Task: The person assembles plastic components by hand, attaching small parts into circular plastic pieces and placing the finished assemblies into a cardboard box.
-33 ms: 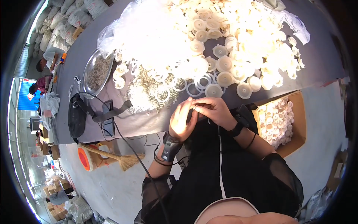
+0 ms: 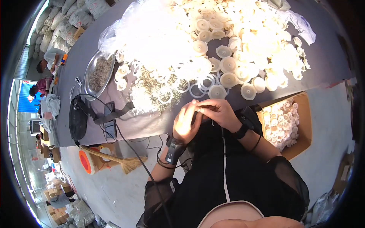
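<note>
While a thin black cable [image 2: 132, 149] crosses our left sleeve, our left hand [image 2: 184, 123] and right hand [image 2: 222, 114] meet at the fingertips by the near table edge; we cannot tell what they pinch. Right of us, a brown cardboard box [image 2: 306, 117] holds small white plastic pieces [image 2: 281, 125]. Just past our fingers, thin translucent-white plastic rings [image 2: 205, 90] overlap, crowding in front of round cream plastic caps [image 2: 228, 64] with wide rims and raised centres, their heap bleached by glare farther back. Leftward we see a soft black pouch [image 2: 78, 117], then an oval shiny metal tray [image 2: 90, 65] of greyish bits; beyond, pale stacked sacks [image 2: 57, 34].
</note>
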Demonstrator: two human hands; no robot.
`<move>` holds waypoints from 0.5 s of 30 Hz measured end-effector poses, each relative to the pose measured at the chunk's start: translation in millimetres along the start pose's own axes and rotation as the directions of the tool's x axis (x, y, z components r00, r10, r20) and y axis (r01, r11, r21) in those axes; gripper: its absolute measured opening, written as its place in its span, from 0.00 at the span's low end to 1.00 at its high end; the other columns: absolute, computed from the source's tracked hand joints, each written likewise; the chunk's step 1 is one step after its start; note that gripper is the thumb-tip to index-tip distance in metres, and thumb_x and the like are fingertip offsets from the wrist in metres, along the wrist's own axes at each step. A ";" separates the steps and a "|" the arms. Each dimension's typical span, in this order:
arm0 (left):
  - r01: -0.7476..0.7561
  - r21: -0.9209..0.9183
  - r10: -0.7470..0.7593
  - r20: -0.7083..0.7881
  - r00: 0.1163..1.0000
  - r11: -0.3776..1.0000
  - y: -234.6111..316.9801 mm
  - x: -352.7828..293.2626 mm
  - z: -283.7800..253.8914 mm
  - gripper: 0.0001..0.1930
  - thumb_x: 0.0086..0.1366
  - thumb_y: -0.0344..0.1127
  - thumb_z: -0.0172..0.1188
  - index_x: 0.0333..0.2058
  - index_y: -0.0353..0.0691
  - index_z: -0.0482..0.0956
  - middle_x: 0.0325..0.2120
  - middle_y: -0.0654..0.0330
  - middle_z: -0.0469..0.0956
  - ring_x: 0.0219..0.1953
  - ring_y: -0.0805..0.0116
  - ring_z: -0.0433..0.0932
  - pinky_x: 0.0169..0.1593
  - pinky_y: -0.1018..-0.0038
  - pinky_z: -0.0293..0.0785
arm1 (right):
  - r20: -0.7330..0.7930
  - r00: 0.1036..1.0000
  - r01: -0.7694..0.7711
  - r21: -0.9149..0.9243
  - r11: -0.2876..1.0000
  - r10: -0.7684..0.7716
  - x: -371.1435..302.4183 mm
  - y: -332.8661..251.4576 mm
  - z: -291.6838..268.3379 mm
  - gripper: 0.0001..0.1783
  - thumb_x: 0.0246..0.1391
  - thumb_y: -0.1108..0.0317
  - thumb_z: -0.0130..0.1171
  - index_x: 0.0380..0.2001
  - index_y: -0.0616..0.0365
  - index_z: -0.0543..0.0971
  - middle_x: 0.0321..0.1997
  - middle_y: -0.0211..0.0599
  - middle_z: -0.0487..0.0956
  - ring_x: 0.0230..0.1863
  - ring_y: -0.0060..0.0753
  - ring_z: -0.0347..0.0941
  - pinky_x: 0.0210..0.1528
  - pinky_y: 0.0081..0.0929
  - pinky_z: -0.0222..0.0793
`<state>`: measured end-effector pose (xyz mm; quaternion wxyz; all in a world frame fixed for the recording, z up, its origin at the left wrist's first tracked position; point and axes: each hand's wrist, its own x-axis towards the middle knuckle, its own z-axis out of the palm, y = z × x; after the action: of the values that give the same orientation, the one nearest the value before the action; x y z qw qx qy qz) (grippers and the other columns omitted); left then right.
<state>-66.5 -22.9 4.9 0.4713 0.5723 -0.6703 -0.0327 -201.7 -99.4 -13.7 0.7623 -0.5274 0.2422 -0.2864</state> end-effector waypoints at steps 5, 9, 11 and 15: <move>-0.088 0.054 0.081 0.122 0.989 0.995 -7.9 7.1 2.5 0.13 0.48 0.21 0.59 0.35 0.35 0.75 0.30 0.55 0.75 0.30 0.58 0.75 0.36 0.69 0.71 | -0.184 0.981 0.076 0.026 0.997 -0.070 -14.1 -1.0 -10.6 0.07 0.52 0.76 0.53 0.35 0.64 0.75 0.30 0.27 0.75 0.29 0.12 0.69 0.29 0.11 0.67; 0.016 0.151 -0.029 0.082 0.996 0.988 -33.4 24.0 21.8 0.07 0.51 0.25 0.56 0.31 0.36 0.76 0.27 0.55 0.73 0.32 0.58 0.72 0.38 0.67 0.69 | -0.287 0.944 0.181 0.041 0.983 -0.162 -20.0 -3.9 -21.3 0.06 0.51 0.77 0.52 0.35 0.61 0.73 0.27 0.24 0.72 0.26 0.10 0.66 0.27 0.10 0.64; 0.031 0.362 -0.070 0.094 0.993 0.932 -38.5 28.6 29.8 0.07 0.50 0.26 0.56 0.31 0.36 0.77 0.27 0.56 0.72 0.32 0.57 0.71 0.38 0.67 0.69 | -0.282 0.943 0.196 0.042 0.980 -0.176 -23.9 -6.6 -21.8 0.06 0.51 0.77 0.51 0.35 0.62 0.72 0.28 0.24 0.71 0.27 0.11 0.66 0.28 0.10 0.64; 0.053 0.326 -0.073 0.048 0.996 0.944 -47.8 46.5 37.7 0.07 0.49 0.27 0.56 0.30 0.39 0.77 0.27 0.56 0.71 0.32 0.57 0.70 0.38 0.66 0.69 | -0.291 0.944 0.169 0.031 0.985 -0.153 -29.1 -11.8 -24.6 0.06 0.52 0.77 0.50 0.35 0.62 0.72 0.28 0.26 0.71 0.27 0.12 0.67 0.28 0.11 0.64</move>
<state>-51.9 -95.1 -16.2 0.3493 0.6618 -0.6617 0.0458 -241.3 -99.0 -8.7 0.7074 -0.4767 0.2986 -0.4280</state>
